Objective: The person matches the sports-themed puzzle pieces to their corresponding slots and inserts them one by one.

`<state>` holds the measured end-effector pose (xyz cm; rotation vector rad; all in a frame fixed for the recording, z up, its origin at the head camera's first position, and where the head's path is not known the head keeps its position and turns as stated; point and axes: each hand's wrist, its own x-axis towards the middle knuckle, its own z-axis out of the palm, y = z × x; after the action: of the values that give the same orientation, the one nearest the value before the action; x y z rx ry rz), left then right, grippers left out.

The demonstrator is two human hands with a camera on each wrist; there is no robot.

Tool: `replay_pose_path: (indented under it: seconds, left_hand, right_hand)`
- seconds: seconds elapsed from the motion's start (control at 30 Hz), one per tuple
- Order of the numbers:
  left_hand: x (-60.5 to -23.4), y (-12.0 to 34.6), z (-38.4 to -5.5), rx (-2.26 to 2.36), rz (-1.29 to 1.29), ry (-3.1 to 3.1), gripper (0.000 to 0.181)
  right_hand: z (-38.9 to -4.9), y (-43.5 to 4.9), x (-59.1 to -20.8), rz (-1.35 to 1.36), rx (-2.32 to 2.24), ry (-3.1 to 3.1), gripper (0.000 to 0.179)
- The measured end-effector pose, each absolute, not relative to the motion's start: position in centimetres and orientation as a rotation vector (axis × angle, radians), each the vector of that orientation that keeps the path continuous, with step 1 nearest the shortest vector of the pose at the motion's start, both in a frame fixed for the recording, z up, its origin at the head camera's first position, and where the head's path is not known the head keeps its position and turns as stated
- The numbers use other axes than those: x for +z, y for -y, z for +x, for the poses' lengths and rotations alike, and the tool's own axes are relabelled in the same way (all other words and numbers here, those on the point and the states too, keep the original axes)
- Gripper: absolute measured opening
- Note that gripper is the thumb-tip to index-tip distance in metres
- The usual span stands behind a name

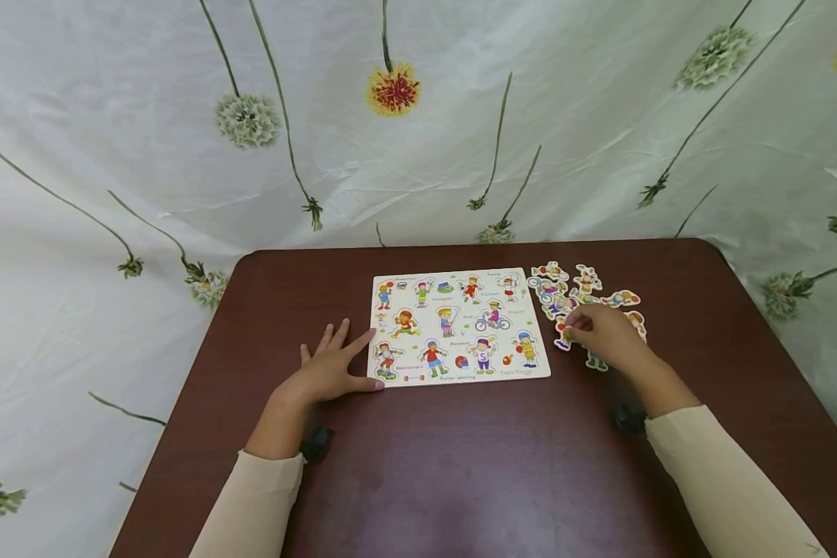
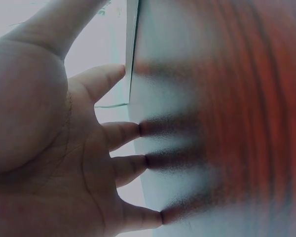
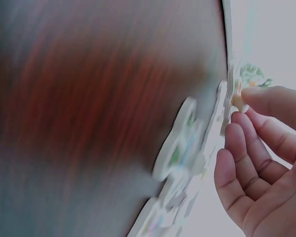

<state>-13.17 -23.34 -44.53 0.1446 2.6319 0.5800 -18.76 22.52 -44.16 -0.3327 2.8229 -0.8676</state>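
A white puzzle board (image 1: 460, 329) with printed children playing sports lies flat on the table. My left hand (image 1: 326, 370) rests spread at its left side, thumb and index fingertip touching the board's edge; in the left wrist view the fingertips (image 2: 147, 162) press the tabletop. Right of the board lies a loose pile of cut-out puzzle pieces (image 1: 549, 288). Over this pile, my right hand (image 1: 610, 335) pinches a puzzle piece (image 1: 562, 342) between thumb and index finger. The right wrist view shows a small pale knob (image 3: 240, 102) in that pinch, the other fingers loosely bent.
The dark reddish-brown table (image 1: 460, 473) has rounded far corners. Behind it hangs a white cloth (image 1: 460, 155) printed with flowers. Several pieces (image 3: 177, 143) overlap beneath and beside the right hand. A dark strap device (image 1: 317, 445) is on the left wrist.
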Motion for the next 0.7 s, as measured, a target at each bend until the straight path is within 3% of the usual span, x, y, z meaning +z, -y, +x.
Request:
replay_pose_path:
  seconds: [0.7]
  left_hand:
    - [-44.7,23.5,-13.2,0.528,0.165,-2.618,0.101]
  right_hand:
    - [-17.6,-17.9,-44.2,-0.633,-0.913,-2.795,0.005]
